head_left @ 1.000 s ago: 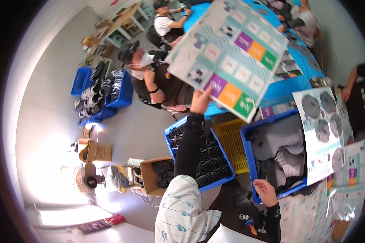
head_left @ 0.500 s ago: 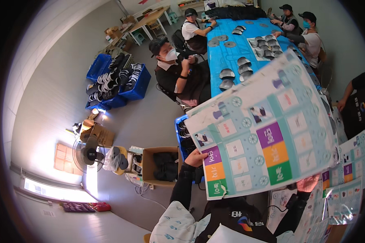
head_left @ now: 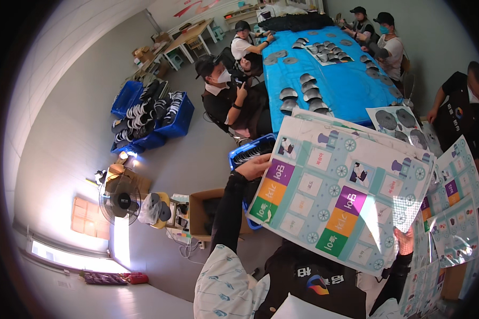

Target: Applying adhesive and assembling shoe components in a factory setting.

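A large printed sheet [head_left: 308, 183], pale teal with purple, orange and green blocks, is held in front of me over the near end of the table. At least one more sheet shows behind its upper right edge. My left hand [head_left: 254, 167] is closed on the left edge. At the lower right edge my right hand [head_left: 404, 242] grips it too, its fingers partly hidden. Bright sunlight falls across the sheet's lower right part. Beside my right arm hang or lie several similar printed sheets [head_left: 455, 231].
A blue-covered table [head_left: 282, 50] bears curved grey visor-like pieces [head_left: 308, 87] and flat grey discs. People sit along both sides; one person [head_left: 460, 106] is close at my right. Blue crates [head_left: 178, 119], a fan [head_left: 121, 199] and a cardboard box [head_left: 199, 212] stand on the left.
The sheets have turned and come down lower, showing more of the table's near end and a sheet with round grey discs. My left hand has moved up along with the left edge.
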{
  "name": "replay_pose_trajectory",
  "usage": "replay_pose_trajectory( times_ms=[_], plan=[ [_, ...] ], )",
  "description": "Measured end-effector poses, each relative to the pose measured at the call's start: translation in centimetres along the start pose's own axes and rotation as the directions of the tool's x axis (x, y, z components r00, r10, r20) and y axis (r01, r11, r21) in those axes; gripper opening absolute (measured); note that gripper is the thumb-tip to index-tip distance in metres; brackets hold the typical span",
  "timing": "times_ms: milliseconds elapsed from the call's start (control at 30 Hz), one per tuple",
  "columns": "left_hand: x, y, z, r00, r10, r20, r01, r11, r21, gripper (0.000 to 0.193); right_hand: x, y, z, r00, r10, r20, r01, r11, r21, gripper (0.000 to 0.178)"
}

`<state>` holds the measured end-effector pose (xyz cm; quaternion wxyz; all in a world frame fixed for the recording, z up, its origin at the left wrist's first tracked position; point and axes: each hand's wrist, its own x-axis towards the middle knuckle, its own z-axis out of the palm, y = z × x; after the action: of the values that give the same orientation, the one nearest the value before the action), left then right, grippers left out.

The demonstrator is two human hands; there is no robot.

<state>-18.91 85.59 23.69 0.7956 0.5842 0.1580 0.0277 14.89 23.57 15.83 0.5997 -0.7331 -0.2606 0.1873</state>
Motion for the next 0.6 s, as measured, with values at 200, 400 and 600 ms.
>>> replay_pose_trajectory(
  times_ms=[200,400,600],
  plan=[
    [-3.6,-2.3,-3.8,0.981,0.191,0.007,-0.173,0.901,-0.397,0.098,-2.3,2.1,3.9,0.977,0.213,-0.032,-0.204,0.964,0.171,0.039],
    [-10.3,-8.8,-7.6,0.994,0.010,-0.105,-0.050,0.920,-0.388,0.097,-2.4,-3.1,9.8,0.988,0.153,0.021,-0.139,0.823,0.551,0.037],
    [-11.4,-7.6,-4.4,0.958,-0.241,0.157,0.276,0.924,-0.266,0.106,-1.7,0.0,10.3,0.971,0.137,-0.195,-0.048,0.913,0.406,0.038]
  ],
)
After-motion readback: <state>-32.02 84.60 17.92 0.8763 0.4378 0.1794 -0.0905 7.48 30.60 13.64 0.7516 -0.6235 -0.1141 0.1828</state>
